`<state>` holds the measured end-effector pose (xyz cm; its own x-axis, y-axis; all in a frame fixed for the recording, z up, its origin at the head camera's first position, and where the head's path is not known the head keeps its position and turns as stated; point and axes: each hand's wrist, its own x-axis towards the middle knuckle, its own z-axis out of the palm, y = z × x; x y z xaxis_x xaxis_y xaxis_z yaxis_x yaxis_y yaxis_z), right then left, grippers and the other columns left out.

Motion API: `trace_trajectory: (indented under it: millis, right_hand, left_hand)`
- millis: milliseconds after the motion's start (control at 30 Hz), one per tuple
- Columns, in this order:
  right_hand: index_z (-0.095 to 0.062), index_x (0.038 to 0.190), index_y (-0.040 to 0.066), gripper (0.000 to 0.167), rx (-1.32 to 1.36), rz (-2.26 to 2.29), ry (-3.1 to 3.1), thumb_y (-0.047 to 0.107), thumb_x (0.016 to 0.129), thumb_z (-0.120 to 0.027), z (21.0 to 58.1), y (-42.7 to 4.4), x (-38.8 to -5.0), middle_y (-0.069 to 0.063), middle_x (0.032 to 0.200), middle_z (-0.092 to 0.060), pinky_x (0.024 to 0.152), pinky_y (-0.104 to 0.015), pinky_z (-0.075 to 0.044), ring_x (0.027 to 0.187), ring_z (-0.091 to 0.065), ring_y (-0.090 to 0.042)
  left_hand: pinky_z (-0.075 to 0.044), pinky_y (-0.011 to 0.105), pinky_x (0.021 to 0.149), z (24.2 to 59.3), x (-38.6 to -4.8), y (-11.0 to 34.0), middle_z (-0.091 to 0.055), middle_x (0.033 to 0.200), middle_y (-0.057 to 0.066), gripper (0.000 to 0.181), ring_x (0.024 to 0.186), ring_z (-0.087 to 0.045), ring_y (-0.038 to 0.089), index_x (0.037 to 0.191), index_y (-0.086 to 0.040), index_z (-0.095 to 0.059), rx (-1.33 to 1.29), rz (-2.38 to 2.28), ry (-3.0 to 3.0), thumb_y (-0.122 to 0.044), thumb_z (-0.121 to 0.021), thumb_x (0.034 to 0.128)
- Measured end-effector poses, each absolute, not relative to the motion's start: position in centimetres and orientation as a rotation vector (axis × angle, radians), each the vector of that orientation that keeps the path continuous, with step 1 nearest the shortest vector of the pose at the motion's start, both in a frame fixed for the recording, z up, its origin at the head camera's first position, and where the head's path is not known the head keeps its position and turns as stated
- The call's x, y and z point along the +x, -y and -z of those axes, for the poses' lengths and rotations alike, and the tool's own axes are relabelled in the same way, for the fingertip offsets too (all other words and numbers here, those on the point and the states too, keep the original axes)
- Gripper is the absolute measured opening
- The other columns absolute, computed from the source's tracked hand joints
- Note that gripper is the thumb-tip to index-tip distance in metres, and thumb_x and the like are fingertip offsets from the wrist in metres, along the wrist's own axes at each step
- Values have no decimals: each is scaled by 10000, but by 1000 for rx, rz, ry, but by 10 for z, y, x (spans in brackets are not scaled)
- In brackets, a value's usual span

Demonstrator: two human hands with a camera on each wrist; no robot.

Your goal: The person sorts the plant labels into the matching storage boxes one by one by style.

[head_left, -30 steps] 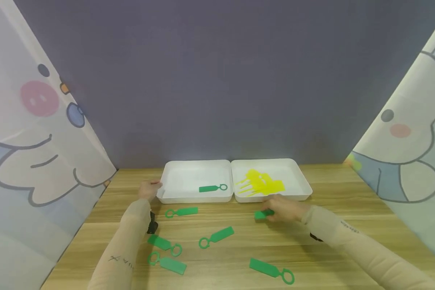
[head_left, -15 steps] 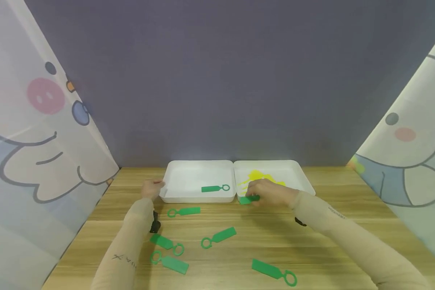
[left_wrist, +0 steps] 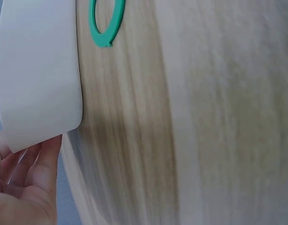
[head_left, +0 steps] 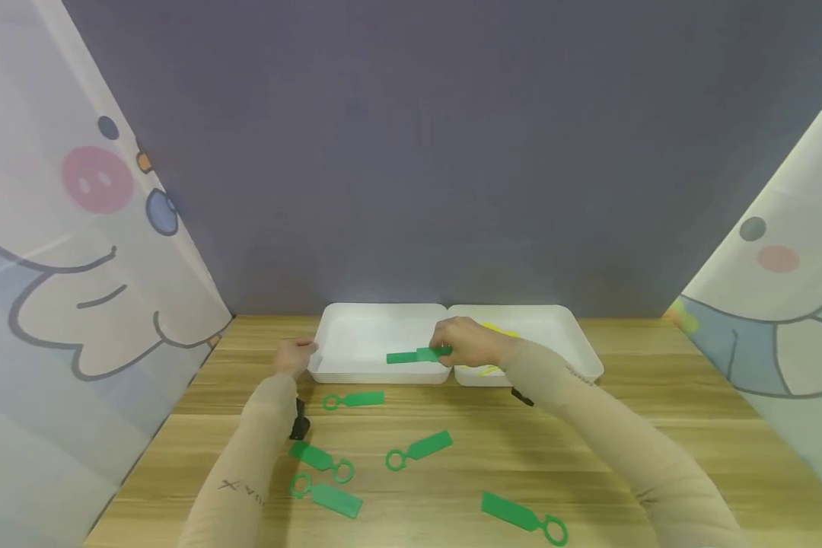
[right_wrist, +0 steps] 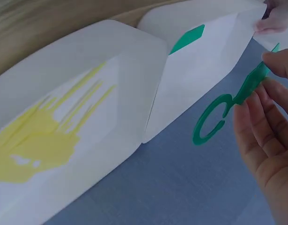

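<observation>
Between thumb and fingers, my right hand [head_left: 469, 341] pinches a green ring-ended tag [right_wrist: 251, 86]; it hangs over the inner edge of the left white tray [head_left: 363, 327]. Another green tag [head_left: 401, 358] lies in that tray, partly hidden behind the held one. My left hand [head_left: 293, 356] grips the left tray's outer side wall, thumb at the rim and fingers beneath in the left wrist view. Yellow pieces [right_wrist: 36, 140] lie in the right white tray [head_left: 555, 335], partly covered by my right hand in the head view.
Several green tags lie on the wooden table in front of the trays: one [head_left: 364, 399] near the left tray, one [head_left: 430, 444] in the middle, one [head_left: 510, 511] at front right, others [head_left: 336, 500] at front left. A grey wall [head_left: 411, 152] stands behind.
My right hand has lifted the green tag from the table and carried it left, past the right tray's front, to the left tray. My left hand keeps its hold; the view has shifted slightly.
</observation>
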<state>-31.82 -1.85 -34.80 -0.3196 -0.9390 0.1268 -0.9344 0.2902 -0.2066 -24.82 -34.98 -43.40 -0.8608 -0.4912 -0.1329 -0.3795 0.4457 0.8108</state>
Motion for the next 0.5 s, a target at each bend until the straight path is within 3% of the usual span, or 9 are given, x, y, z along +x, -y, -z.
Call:
trace_trajectory:
  millis: [167, 367, 500]
  right_hand:
    - [-708, 922, 50, 136, -1688, 437, -2529, 106, 798, -692, 352, 38, -332, -44, 899, -660, 731, -271, -511, 815, -611, -166]
    - [-682, 1023, 37, 226, -1439, 481, -2569, 137, 820, -676, 362, 56, -349, -77, 1029, -672, 872, -391, -477, 924, -607, -206]
    - [-677, 1060, 64, 246, -1293, 426, -2623, 160, 833, -664, 368, 65, -356, -66, 1085, -666, 883, -399, -483, 1007, -601, -224]
  left_hand:
    - [-420, 460, 970, 433, -252, 345, -503, 1290, 242, 363, 1187, -470, 389, 1211, 26, -562, 771, 1424, 2564, -179, -507, 916]
    - [-419, 465, 964, 435, -255, 334, -501, 1288, 250, 354, 1178, -473, 394, 1201, 30, -567, 761, 1439, 2567, -169, -505, 914]
    - [-421, 465, 962, 441, -258, 328, -515, 1275, 247, 352, 1181, -473, 390, 1198, 27, -572, 744, 1443, 2553, -167, -508, 911]
